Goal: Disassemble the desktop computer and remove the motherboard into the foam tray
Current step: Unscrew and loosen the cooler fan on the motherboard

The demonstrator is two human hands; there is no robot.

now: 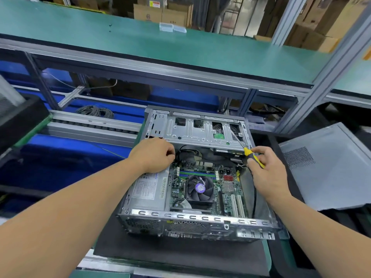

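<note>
Desktop computer (198, 177) lies on its side on a dark mat (176, 255), open face up. Side panel (329, 167) is already off, resting to the right of the case. Drive cage (196, 128) stands swung up at the far end of the case.

Motherboard (208, 189) is still seated in the case floor, near-right of centre. Fan cooler (199, 189) sits on it; memory sticks and 2 white slots are visible. Power supply (148, 191) remains in place at the case's left side. A black cable bundle (187, 154) runs in at the far edge of the board.

Judged stage: early to middle. Cover off, cage lifted; cables, screws and board lift are all left. No foam tray can be identified with certainty.

Left hand (154, 155) reaches in at the far-left of the board, fingers curled by the cable bundle; whether it grips a connector cannot be told. Right hand (265, 167) holds a yellow-handled screwdriver (253, 156), fingers wrapped on the handle, shaft pointing up toward the cage.
</note>
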